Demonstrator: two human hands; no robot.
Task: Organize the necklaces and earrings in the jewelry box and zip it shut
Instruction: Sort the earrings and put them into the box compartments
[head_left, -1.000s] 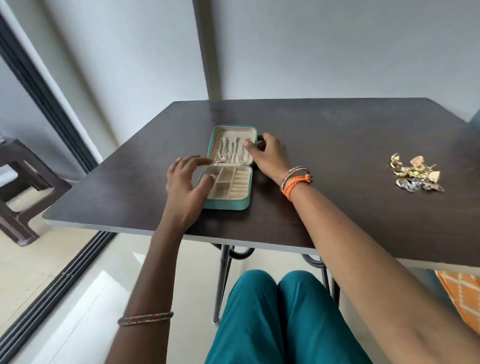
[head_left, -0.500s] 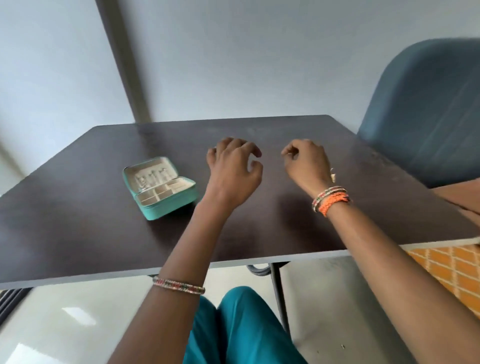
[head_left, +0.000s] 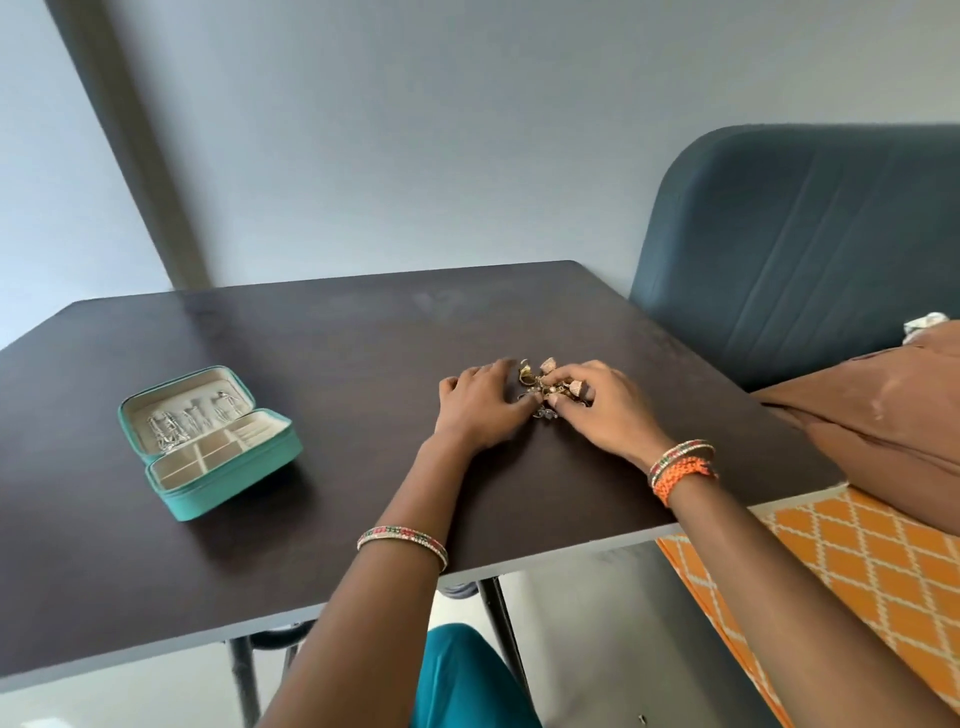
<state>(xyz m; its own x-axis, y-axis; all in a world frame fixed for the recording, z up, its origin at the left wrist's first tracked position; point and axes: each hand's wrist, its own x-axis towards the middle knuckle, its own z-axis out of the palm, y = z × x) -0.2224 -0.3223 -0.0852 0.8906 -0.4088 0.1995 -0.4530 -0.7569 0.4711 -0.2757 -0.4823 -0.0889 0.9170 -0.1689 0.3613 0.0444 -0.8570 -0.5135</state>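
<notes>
A teal jewelry box (head_left: 228, 480) lies open on the left of the dark table (head_left: 322, 332). Silver necklaces (head_left: 192, 421) hang in its cream lid, and its divided tray holds nothing I can see. A pile of gold and silver earrings (head_left: 543, 384) sits right of centre. My left hand (head_left: 480, 408) lies flat against the pile's left side, fingers fairly straight. My right hand (head_left: 597, 405) curls its fingers and thumb round earrings on the pile's right side. Part of the pile is hidden under both hands.
A blue-grey padded chair (head_left: 800, 244) stands behind the table's right edge. A brown cushion (head_left: 883, 415) and an orange patterned cloth (head_left: 831, 571) lie at the right. Black table legs (head_left: 498, 618) and my teal-clad knees (head_left: 467, 680) show below the front edge.
My view swung right, so the box now sits far left. Both hands left the box, crossed the table and came down on the earring pile.
</notes>
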